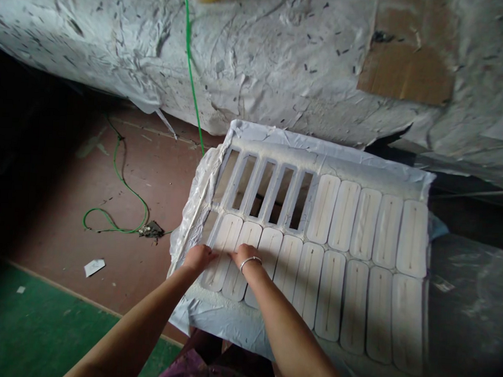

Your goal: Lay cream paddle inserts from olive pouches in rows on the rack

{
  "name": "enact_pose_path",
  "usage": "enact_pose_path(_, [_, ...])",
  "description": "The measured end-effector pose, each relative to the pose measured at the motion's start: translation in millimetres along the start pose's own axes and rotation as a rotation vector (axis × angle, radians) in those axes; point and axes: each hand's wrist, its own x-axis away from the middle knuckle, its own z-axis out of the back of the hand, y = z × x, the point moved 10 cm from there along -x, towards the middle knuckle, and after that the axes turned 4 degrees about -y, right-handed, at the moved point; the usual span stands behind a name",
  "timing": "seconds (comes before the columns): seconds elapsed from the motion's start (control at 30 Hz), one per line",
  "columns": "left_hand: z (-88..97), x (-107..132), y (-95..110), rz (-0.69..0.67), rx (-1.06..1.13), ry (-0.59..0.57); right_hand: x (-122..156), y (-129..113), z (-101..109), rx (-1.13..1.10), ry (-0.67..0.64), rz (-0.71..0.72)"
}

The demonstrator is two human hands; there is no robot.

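A large white plaster-coated mould (320, 161) lies on a crumpled white plastic sheet (223, 325). Its grid of rounded oblong cells holds several smooth white slabs (330, 294), each with a thin dark centre line. Along the far left, several cells (262, 189) are open slots with dark gaps. My left hand (199, 259) rests on the near left slabs, and my right hand (245, 256), with a silver bangle (251, 261) at its wrist, lies flat close beside it. Neither hand holds anything.
A plastic-wrapped, dirt-flecked white mass (199, 51) with a cardboard patch (407, 64) looms beyond the mould. A green hose (120, 187) runs across the reddish floor (151, 166). A green mat (38, 318) lies at lower left, and grey sheeting (469, 301) lies to the right.
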Motion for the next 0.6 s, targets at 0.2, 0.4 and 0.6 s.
enact_pose_path(0.2, [1.4, -5, 5, 0.025, -0.106, -0.054, 29, -13, 16, 0.086, 0.24, 0.307])
enact_pose_path(0.4, [23.5, 8, 36, -0.094, -0.328, 0.081, 39, -23, -9, 0.178, 0.24, 0.506])
enact_pose_path(0.6, [-2.8, 31, 69, -0.65, -0.646, 0.512, 93, 18, 0, -0.069, 0.372, 0.345])
